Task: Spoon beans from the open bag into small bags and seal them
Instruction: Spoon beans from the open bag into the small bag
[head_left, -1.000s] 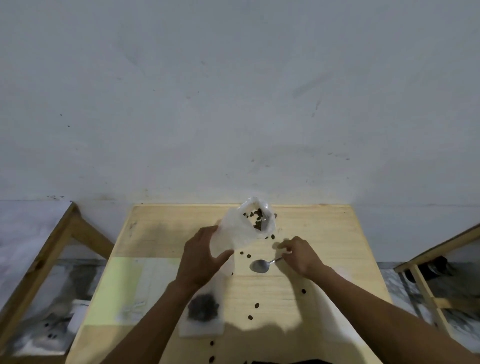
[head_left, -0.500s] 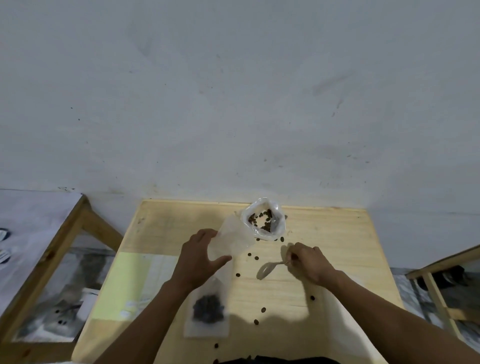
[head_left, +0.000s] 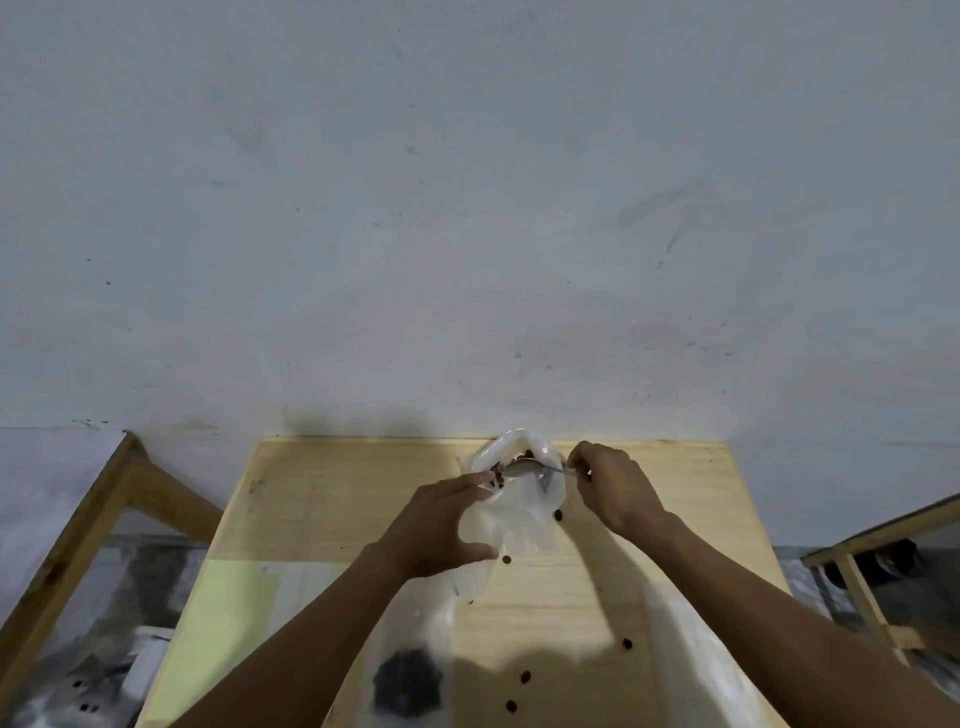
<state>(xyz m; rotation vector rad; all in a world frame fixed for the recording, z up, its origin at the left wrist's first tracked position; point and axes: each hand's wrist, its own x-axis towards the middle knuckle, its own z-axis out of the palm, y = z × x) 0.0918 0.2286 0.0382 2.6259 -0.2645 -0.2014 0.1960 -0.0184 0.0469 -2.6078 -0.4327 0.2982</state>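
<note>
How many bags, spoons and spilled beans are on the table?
Bags: 2, open bag and small bag
Spoons: 1, spoon
Spilled beans I can see on the table: 6, like this bean
Total: 9

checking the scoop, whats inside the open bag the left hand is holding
Inside the open bag: dark beans near its mouth and the bowl of the spoon, held by the right hand. The left hand grips the bag; its cloudy plastic hides whatever lies deeper.
</note>
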